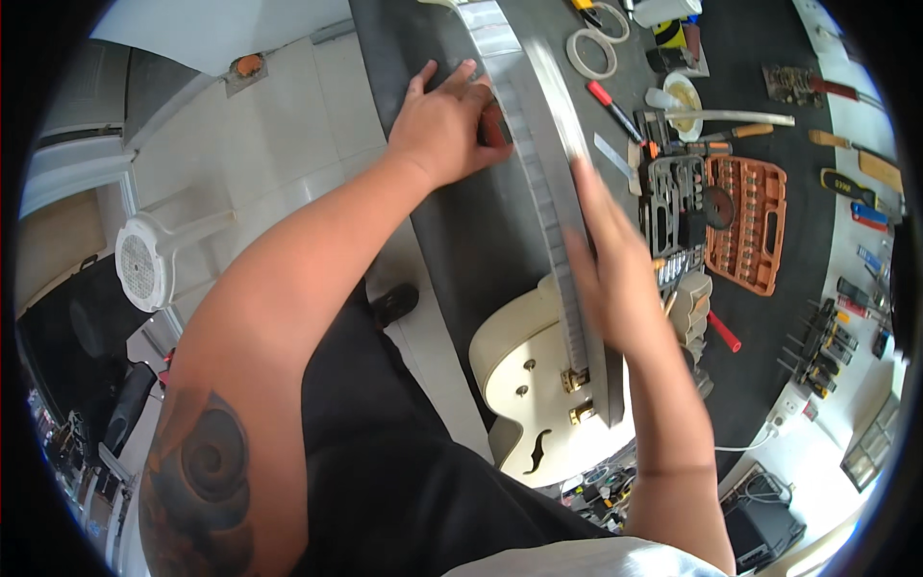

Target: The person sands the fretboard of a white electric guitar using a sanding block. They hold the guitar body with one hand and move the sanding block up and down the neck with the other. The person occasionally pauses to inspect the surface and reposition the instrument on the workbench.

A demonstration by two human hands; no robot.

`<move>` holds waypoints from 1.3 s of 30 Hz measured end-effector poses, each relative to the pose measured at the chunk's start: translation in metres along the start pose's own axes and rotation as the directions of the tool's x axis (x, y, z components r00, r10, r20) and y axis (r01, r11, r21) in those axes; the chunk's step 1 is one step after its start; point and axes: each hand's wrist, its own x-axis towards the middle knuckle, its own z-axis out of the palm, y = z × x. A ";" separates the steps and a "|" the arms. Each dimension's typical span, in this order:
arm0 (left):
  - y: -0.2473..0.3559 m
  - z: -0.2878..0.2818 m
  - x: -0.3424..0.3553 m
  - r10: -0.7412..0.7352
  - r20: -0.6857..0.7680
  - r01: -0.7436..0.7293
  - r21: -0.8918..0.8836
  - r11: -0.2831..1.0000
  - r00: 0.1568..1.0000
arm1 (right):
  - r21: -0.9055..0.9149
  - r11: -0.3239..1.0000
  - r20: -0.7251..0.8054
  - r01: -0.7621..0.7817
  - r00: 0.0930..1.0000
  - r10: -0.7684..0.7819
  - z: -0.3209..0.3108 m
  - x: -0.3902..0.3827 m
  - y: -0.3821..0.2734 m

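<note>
A cream guitar (pixel 519 375) with an f-shaped sound hole lies on the dark bench, its neck pointing away from me. Grey tape-like strips cover the fretboard (pixel 535 178). Alongside it, over the strings' path, runs a long straight grey bar (pixel 604 385), its far part bright and smeared by motion. My right hand (pixel 615 274) is closed on the bar, thumb on one side and fingers along the other, slightly blurred. At the neck's left edge, my left hand (pixel 447 125) pinches a dark red block (pixel 493 125) between thumb and fingers, with two fingertips stretched outward.
Tape rolls (pixel 591 55), a red marker (pixel 615 111), a small white bowl (pixel 683 106) and an orange socket case (pixel 745 221) lie right of the guitar. Tools hang on the right wall. A white stool (pixel 146 262) stands on the tiled floor at left.
</note>
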 end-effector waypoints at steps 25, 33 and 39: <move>0.009 0.005 0.018 0.046 0.024 -0.047 0.054 0.997 0.999 | -0.083 0.995 -0.027 -0.047 0.999 0.045 -0.023 0.183 -0.011; -0.001 0.002 0.006 0.010 -0.049 -0.008 0.029 1.000 0.999 | 0.039 0.992 0.063 -0.124 0.991 0.121 -0.013 -0.023 -0.001; 0.014 0.004 0.015 0.033 0.024 -0.034 0.030 0.999 0.999 | 0.045 0.991 0.068 -0.125 0.990 0.122 -0.026 0.146 -0.016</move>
